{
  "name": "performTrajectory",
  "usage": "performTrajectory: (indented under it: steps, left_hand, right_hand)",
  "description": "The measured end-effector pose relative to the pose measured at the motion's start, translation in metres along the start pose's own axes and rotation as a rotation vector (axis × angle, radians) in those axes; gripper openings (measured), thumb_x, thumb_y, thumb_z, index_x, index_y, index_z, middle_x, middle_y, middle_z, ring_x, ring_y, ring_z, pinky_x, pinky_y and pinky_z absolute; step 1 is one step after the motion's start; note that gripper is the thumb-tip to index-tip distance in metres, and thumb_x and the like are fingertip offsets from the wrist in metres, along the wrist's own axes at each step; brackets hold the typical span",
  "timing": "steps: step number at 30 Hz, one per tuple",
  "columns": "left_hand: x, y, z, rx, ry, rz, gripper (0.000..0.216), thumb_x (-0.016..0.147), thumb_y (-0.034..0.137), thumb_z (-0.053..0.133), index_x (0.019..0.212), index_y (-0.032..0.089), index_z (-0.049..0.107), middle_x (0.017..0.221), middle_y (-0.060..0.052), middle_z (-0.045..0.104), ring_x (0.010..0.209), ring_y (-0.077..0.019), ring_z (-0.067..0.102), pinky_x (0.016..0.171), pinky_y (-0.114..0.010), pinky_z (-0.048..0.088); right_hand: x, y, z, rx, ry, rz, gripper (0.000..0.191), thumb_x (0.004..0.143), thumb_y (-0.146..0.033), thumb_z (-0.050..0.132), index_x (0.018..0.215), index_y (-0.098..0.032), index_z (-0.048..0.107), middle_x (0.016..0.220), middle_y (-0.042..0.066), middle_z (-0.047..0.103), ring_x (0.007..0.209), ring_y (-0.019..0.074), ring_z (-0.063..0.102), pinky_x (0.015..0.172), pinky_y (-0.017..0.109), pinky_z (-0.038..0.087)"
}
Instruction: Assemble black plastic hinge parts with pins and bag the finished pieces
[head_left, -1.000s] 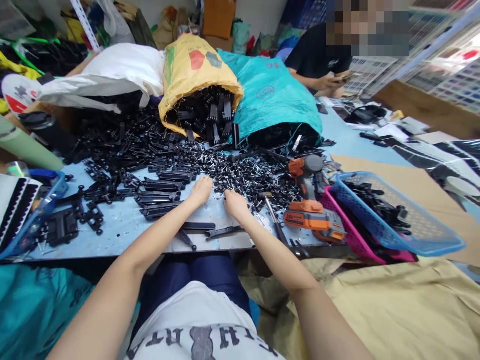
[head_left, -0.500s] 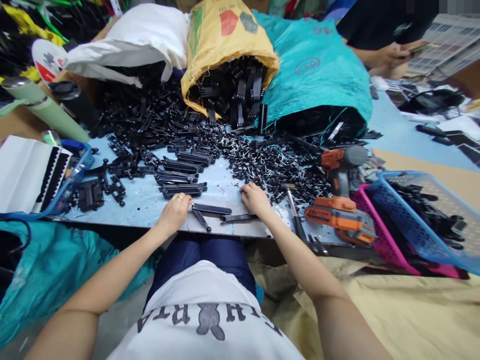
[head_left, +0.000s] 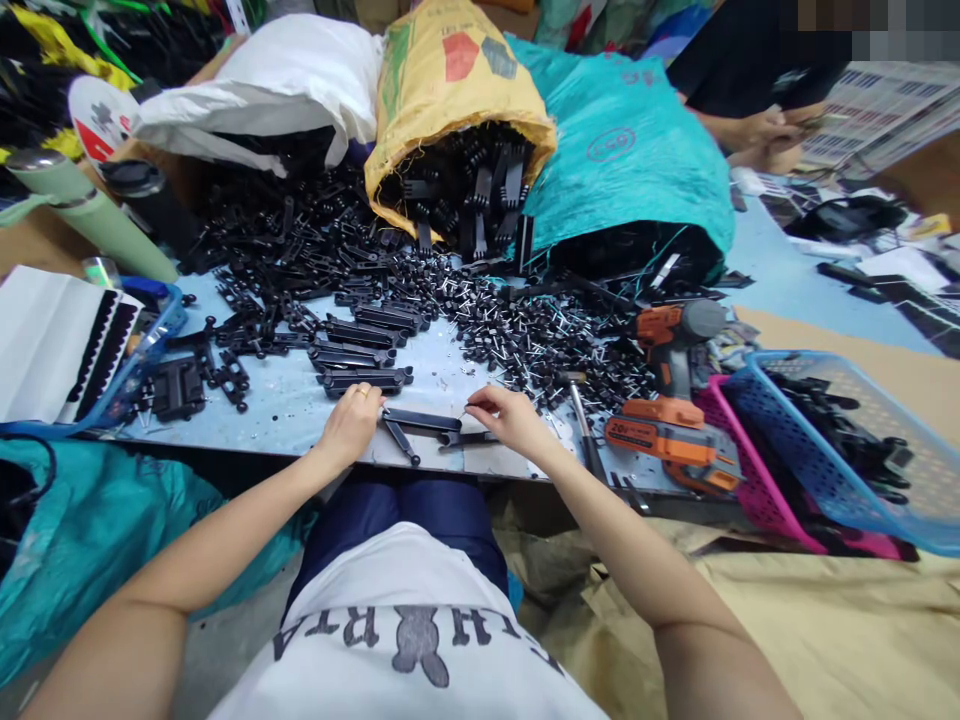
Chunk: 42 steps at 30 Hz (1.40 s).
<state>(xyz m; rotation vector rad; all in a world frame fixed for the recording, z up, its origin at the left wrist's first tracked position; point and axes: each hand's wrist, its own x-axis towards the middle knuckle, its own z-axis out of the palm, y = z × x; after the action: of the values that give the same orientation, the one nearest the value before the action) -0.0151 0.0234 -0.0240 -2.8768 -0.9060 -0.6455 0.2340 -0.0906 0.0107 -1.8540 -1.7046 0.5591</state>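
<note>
My left hand (head_left: 351, 424), a ring on one finger, is closed at the left end of a long black plastic bar (head_left: 424, 421). Its fingertips hide that end, where a thinner black bar (head_left: 401, 442) slants away toward the table's front edge. My right hand (head_left: 511, 416) pinches a tiny, thin pin (head_left: 466, 410) beside the bar's right end. Under the right fingers lies another black fork-ended bar (head_left: 466, 438), partly covered by the hand. Just beyond my left hand, several black bar assemblies (head_left: 366, 380) lie in a row.
Loose black parts with metal pins (head_left: 525, 320) are heaped behind my right hand. A hammer (head_left: 585, 425), an orange cordless drill (head_left: 671, 430) and a blue basket (head_left: 847, 450) stand rightward. A yellow sack (head_left: 461, 80) spills parts at the back. Another person's hands (head_left: 772, 135) are far right.
My right hand has moved left from the edge of the pin heap to the long bar's right end, and a thin pin now shows in its fingertips. The left hand stays in place.
</note>
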Motion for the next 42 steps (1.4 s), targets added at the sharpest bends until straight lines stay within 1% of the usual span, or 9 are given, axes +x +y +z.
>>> performTrajectory:
  steps: [11, 16, 20, 24, 28, 31, 37, 40, 42]
  left_hand:
    - [0.005, 0.010, -0.008, 0.097, -0.139, 0.177, 0.025, 0.091, 0.013, 0.035, 0.081, 0.010, 0.057, 0.074, -0.011, 0.055, 0.072, -0.0214, 0.053, 0.064, -0.033, 0.044]
    - [-0.005, 0.001, 0.013, 0.000, -0.021, 0.267, 0.025, 0.093, 0.017, 0.035, 0.100, 0.007, 0.057, 0.077, -0.010, 0.060, 0.072, -0.0199, 0.055, 0.064, -0.033, 0.043]
    - [-0.019, -0.008, 0.019, -0.081, -0.008, 0.248, 0.027, 0.093, 0.015, 0.034, 0.111, 0.011, 0.054, 0.093, -0.012, 0.065, 0.084, -0.0206, 0.058, 0.068, -0.035, 0.041]
    - [-0.011, 0.022, 0.014, -0.114, -0.045, 0.185, 0.035, 0.091, 0.035, 0.042, 0.116, 0.013, 0.053, 0.118, -0.015, 0.058, 0.108, -0.0269, 0.051, 0.089, -0.045, 0.034]
    - [0.011, 0.068, 0.023, -0.223, -0.264, 0.181, 0.063, 0.079, 0.056, 0.055, 0.120, 0.008, 0.050, 0.109, -0.017, 0.060, 0.103, -0.0290, 0.051, 0.087, -0.042, 0.036]
    - [0.018, 0.081, 0.032, -0.254, -0.328, 0.086, 0.056, 0.079, 0.049, 0.058, 0.117, 0.009, 0.050, 0.100, -0.014, 0.061, 0.096, -0.0276, 0.053, 0.079, -0.039, 0.037]
    - [0.017, 0.076, 0.026, -0.261, -0.347, 0.149, 0.049, 0.081, 0.047, 0.055, 0.112, 0.010, 0.052, 0.100, -0.013, 0.061, 0.097, -0.0265, 0.053, 0.080, -0.039, 0.037]
    - [0.013, 0.071, 0.024, -0.201, -0.306, 0.189, 0.053, 0.085, 0.045, 0.051, 0.123, 0.008, 0.046, 0.107, -0.015, 0.059, 0.099, -0.0262, 0.052, 0.082, -0.038, 0.037]
    - [0.010, 0.063, 0.024, -0.149, -0.272, 0.218, 0.050, 0.088, 0.043, 0.047, 0.121, 0.006, 0.047, 0.103, -0.016, 0.060, 0.095, -0.0257, 0.054, 0.077, -0.037, 0.039]
  right_hand:
    - [-0.012, -0.017, 0.019, -0.408, -0.126, -0.267, 0.021, 0.090, -0.016, 0.044, 0.082, -0.016, 0.063, 0.080, 0.008, 0.064, 0.075, 0.0174, 0.061, 0.068, 0.027, 0.048]
    - [-0.028, 0.012, 0.031, -0.203, 0.073, -0.353, 0.023, 0.091, -0.027, 0.048, 0.107, -0.020, 0.062, 0.102, 0.009, 0.063, 0.091, 0.0176, 0.061, 0.079, 0.029, 0.050]
    - [-0.038, 0.041, 0.039, -0.106, 0.083, -0.412, 0.041, 0.085, -0.035, 0.058, 0.125, -0.025, 0.052, 0.107, 0.009, 0.062, 0.096, 0.0198, 0.059, 0.080, 0.034, 0.051]
    - [-0.040, 0.051, 0.050, -0.067, 0.132, -0.412, 0.047, 0.083, -0.035, 0.061, 0.128, -0.025, 0.050, 0.091, 0.006, 0.065, 0.081, 0.0184, 0.060, 0.071, 0.033, 0.051]
    - [-0.043, 0.052, 0.059, -0.149, 0.192, -0.400, 0.048, 0.085, -0.033, 0.059, 0.130, -0.024, 0.048, 0.085, 0.006, 0.065, 0.076, 0.0185, 0.059, 0.067, 0.033, 0.049]
    - [-0.041, 0.054, 0.056, -0.217, 0.171, -0.431, 0.044, 0.086, -0.033, 0.056, 0.128, -0.024, 0.049, 0.089, 0.007, 0.065, 0.078, 0.0192, 0.058, 0.068, 0.034, 0.048]
    - [-0.025, 0.060, 0.031, -0.274, -0.116, -0.592, 0.040, 0.090, -0.040, 0.047, 0.126, -0.022, 0.051, 0.093, 0.008, 0.064, 0.083, 0.0179, 0.058, 0.072, 0.031, 0.048]
    - [-0.023, 0.059, 0.025, -0.443, -0.099, -0.550, 0.043, 0.089, -0.049, 0.044, 0.117, -0.018, 0.058, 0.091, 0.010, 0.064, 0.081, 0.0183, 0.058, 0.068, 0.029, 0.046]
    - [-0.025, 0.054, 0.023, -0.542, -0.026, -0.496, 0.047, 0.086, -0.057, 0.045, 0.093, -0.015, 0.065, 0.074, 0.009, 0.062, 0.068, 0.0178, 0.056, 0.059, 0.028, 0.042]
